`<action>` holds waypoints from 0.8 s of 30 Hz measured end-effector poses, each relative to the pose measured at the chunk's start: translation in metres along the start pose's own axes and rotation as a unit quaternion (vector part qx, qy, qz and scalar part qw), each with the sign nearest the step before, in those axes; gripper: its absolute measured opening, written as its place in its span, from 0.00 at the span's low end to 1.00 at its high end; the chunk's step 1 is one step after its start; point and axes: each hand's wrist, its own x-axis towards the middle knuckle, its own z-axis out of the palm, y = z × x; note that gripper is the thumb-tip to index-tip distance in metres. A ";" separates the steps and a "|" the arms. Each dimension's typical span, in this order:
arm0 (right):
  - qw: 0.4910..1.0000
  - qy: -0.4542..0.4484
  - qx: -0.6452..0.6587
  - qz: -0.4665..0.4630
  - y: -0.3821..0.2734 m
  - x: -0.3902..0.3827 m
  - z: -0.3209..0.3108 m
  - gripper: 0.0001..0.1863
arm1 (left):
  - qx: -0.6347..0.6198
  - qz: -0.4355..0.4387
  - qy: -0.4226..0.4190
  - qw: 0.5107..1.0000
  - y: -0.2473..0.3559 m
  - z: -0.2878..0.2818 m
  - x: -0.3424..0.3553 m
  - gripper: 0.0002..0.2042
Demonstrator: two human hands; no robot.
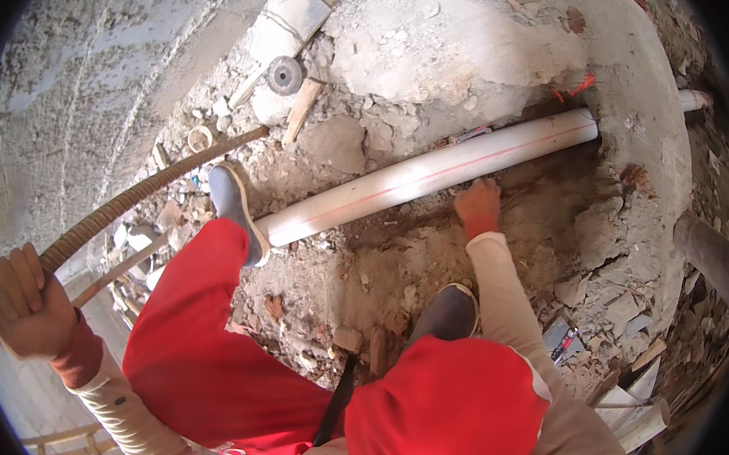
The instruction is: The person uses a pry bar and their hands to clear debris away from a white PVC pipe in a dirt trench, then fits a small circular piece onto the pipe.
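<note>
A white plastic pipe point(436, 172) with a thin red line along it lies slanting across a dug trench in broken ground. My right hand point(477, 206) is down in the trench just on the near side of the pipe, its fingers curled closed. Whether anything is in them, I cannot make out. My left hand point(25, 305) is raised at the far left, fingers stretched out, holding nothing. It overlaps a brown ribbed hose point(157, 177); whether they touch, I cannot tell. My left boot point(235, 206) stands against the pipe's near end; my right boot point(450, 314) is beside the trench.
A rough concrete wall point(70, 80) rises at the left. Near the top lie a grey disc point(285, 76), a wood offcut point(304, 109) and a pale block point(288, 19). Rubble covers the ground. Another pipe point(707, 256) and broken boards point(635, 407) are at the right.
</note>
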 end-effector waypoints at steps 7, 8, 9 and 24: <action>0.988 -0.085 -0.108 0.069 -0.011 0.010 -0.001 0.53 | -0.017 -0.023 -0.042 0.999 0.000 -0.033 0.000 0.23; 0.978 -0.154 -0.130 0.044 -0.021 0.006 -0.004 0.55 | -0.021 -0.028 -0.047 0.998 0.003 -0.039 -0.003 0.23; 0.965 -0.219 -0.146 0.019 -0.033 0.003 -0.007 0.56 | -0.021 -0.027 -0.041 0.999 0.006 -0.041 -0.003 0.23; 0.863 -0.362 -0.011 -0.352 -0.166 -0.115 0.032 0.30 | -0.008 -0.033 0.029 0.999 0.009 -0.063 -0.016 0.24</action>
